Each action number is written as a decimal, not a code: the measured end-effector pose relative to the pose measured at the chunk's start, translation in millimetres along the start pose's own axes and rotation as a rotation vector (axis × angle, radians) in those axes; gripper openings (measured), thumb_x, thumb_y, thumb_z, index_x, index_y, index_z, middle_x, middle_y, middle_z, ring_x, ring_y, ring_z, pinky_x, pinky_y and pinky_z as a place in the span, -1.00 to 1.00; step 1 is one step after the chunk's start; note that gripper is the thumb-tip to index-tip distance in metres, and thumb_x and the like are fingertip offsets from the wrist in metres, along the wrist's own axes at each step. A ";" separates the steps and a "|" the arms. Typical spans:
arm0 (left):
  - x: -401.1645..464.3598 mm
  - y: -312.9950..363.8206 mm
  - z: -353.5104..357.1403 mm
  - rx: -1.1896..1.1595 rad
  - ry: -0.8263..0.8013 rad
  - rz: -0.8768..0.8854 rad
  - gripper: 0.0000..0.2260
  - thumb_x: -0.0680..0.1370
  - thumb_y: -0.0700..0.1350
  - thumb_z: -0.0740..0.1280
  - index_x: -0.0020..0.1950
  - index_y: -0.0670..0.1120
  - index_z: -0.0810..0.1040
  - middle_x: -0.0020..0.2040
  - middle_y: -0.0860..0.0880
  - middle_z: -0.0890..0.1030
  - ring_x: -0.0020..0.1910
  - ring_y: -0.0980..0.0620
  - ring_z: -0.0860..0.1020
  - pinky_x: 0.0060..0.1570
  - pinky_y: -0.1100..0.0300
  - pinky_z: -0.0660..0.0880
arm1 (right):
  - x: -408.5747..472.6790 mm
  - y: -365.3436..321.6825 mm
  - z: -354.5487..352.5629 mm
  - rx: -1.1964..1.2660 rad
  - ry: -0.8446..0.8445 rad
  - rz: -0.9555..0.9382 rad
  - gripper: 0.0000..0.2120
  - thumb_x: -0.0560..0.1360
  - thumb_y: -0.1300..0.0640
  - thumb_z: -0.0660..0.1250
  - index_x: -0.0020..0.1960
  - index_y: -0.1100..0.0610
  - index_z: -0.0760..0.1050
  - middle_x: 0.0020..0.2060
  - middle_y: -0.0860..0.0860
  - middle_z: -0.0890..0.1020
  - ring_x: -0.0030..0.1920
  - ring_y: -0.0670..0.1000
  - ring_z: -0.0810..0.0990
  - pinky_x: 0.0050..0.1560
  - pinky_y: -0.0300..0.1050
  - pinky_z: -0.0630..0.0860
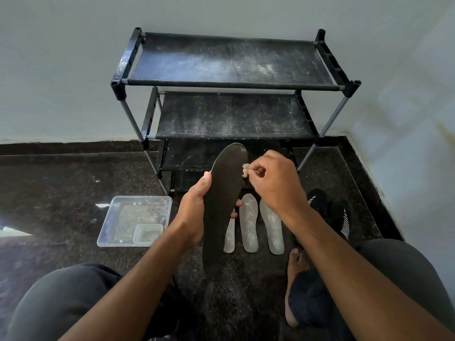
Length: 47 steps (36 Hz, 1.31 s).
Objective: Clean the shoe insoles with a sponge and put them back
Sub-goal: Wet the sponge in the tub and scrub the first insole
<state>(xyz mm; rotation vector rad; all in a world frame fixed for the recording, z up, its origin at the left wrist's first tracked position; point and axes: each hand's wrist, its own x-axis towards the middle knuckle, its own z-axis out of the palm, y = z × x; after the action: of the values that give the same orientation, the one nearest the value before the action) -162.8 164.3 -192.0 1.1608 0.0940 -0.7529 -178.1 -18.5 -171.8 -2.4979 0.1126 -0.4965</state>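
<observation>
At the centre of the frame, the left hand (197, 205) grips a long dark insole (222, 200) by its waist, thumb on the near left edge and fingertips curling round the right side. This insole has a matte, felt-like face, a rounded toe pointing up toward the rack, and a thin pale rim along its upper left edge. Just right of it, the right hand (273, 183) pinches a small crumbly beige sponge (245, 169) between thumb and curled fingers, the sponge touching the insole's right edge near the toe.

Lower centre, behind the held insole, three pale insoles (248, 222) lie side by side on the dark speckled stone floor (61, 188); they are translucent grey, smooth-edged and dusted with whitish grit, the leftmost partly hidden. Right of them sits a pair of black knit shoes (330, 212) with white stripes.

Lower left of centre, a clear square plastic tray (115, 217) holds cloudy water and a smaller rounded container (147, 233) in its near right corner.

Across the upper middle stands a black shoe rack (231, 62) with grey metal tubes and dusty fabric shelves, set against a pale wall (61, 70). A bare foot (295, 264) rests on the floor at lower right, between grey-clad knees.
</observation>
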 end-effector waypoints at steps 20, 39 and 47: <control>-4.2 -5.4 7.0 0.022 -0.179 0.028 -0.59 0.74 0.09 0.02 0.50 0.08 0.48 0.29 -0.28 0.61 -0.06 -0.18 0.62 -0.12 -0.04 0.55 | 3.2 3.1 8.2 0.096 0.205 -0.026 -0.92 0.50 0.28 0.47 -0.01 0.24 0.70 -0.15 0.06 0.65 -0.15 -0.02 0.63 -0.13 -0.20 0.59; -3.6 -3.9 7.0 0.022 -0.203 0.055 -0.60 0.74 0.09 0.03 0.48 0.13 0.51 0.20 -0.21 0.64 -0.09 -0.17 0.62 -0.18 -0.01 0.58 | 2.1 1.4 13.3 0.012 0.207 -0.078 -0.94 0.52 0.31 0.43 -0.06 0.31 0.67 -0.18 0.08 0.58 -0.17 0.02 0.57 -0.16 -0.10 0.57; -3.1 -3.3 5.4 0.053 -0.138 0.060 -0.61 0.75 0.08 0.02 0.47 0.11 0.51 0.22 -0.27 0.64 -0.05 -0.22 0.62 -0.17 -0.02 0.59 | 2.3 -6.1 2.0 0.092 0.319 -0.070 -0.93 0.52 0.30 0.45 -0.01 0.27 0.68 -0.15 0.07 0.61 -0.17 -0.02 0.60 -0.14 -0.24 0.58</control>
<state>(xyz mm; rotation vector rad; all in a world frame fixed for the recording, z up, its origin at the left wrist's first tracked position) -168.7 160.6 -190.9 1.1536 -0.0759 -0.7838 -175.4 -12.8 -169.1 -2.3214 0.1236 -0.9067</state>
